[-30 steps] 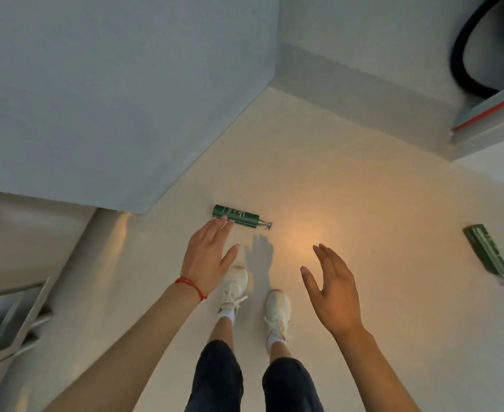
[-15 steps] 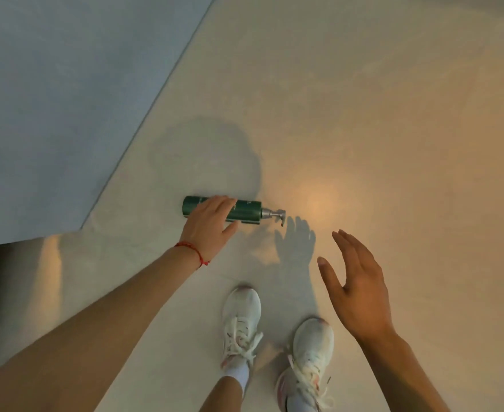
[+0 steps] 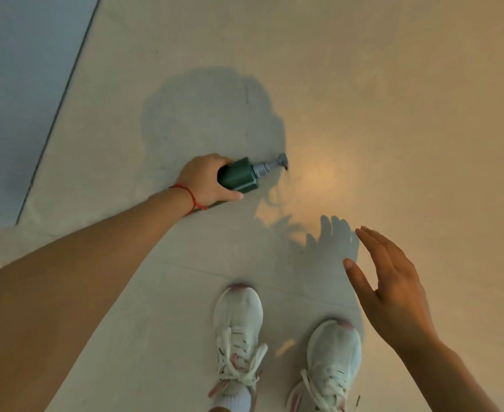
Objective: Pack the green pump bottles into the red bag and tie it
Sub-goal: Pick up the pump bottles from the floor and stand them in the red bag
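Since half a second ago: left hand (image 3: 204, 181) gone from resting on top of the green pump bottle (image 3: 238, 178) to wrapped around its body, thumb underneath, bottle tipped so the grey pump head (image 3: 279, 163) points toward the upper right of the frame. Probably just clear of the floor (image 3: 393, 114) now, though hard to confirm from this angle. Right hand (image 3: 390, 295) unchanged at lower right, fingers spread and empty, hovering above the floor.

Step in hand: collecting bottles, at the pick-up stage. Bottle sits at frame centre, held, not yet anywhere near a bag. No red bag in sight, so packing and tying all ahead. Next move, as a judgement: lift fully, turn toward wherever the bag lies, and either pass the bottle to the free right hand or keep it in the left while fetching another.

Around: white sneakers (image 3: 238, 328) at bottom centre, a red string bracelet (image 3: 189, 197) on the left wrist, a grey wall panel (image 3: 21, 69) at upper left, head-and-hand shadows across the pale floor. Nothing blocking the lift; pump head the only part likely to snag.
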Available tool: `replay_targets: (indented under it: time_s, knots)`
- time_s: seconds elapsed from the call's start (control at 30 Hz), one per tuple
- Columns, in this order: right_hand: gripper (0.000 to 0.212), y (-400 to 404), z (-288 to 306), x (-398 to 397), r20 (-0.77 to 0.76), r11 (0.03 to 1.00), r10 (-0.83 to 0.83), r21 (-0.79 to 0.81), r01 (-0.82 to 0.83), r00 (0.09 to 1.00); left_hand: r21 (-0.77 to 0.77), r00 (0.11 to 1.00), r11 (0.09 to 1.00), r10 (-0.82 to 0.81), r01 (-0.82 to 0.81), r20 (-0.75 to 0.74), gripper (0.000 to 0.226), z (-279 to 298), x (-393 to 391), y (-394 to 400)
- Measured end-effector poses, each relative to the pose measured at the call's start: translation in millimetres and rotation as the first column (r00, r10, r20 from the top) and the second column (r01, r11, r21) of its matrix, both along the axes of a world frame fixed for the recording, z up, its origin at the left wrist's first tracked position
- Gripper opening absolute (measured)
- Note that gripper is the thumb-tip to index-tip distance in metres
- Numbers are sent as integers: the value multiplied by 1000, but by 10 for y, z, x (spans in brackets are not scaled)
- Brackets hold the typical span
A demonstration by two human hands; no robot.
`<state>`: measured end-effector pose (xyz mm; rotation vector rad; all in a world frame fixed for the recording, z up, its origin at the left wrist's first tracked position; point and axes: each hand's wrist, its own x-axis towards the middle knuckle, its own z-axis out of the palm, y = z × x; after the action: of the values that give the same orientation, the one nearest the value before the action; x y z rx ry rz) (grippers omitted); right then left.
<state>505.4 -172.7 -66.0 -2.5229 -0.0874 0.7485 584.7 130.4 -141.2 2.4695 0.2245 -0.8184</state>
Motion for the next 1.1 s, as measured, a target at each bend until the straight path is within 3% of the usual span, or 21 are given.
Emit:
replay_targets:
  time_s: [0.1,0.2,0.33,0.47,0.73,1.1]
  knots:
    - [57,25,139,14,-1,1000,-21,20,21,1000,-156,938,926,331,-344,-105,40,275,30,-49]
    - [59,72,487,87,-1,995,-90,51,90,996,-336,798,724,542,-602,-262,22,767,45,-179]
    - [62,103,1245,291,-7,977,-195,89,195,981,-438,688,540,641,-719,-339,8,1720,154,-445]
    - [57,8,2126,571,32,953,-285,116,280,958,-515,669,458,648,-725,-365,4,2790,386,-737]
    - [48,-569,3549,974,143,846,-521,223,485,842,-602,733,458,578,-654,-358,4,4370,824,-1497]
    - [56,-2521,4229,1350,114,690,-719,241,682,686,-563,795,567,496,-601,-349,10,5116,1339,-3536]
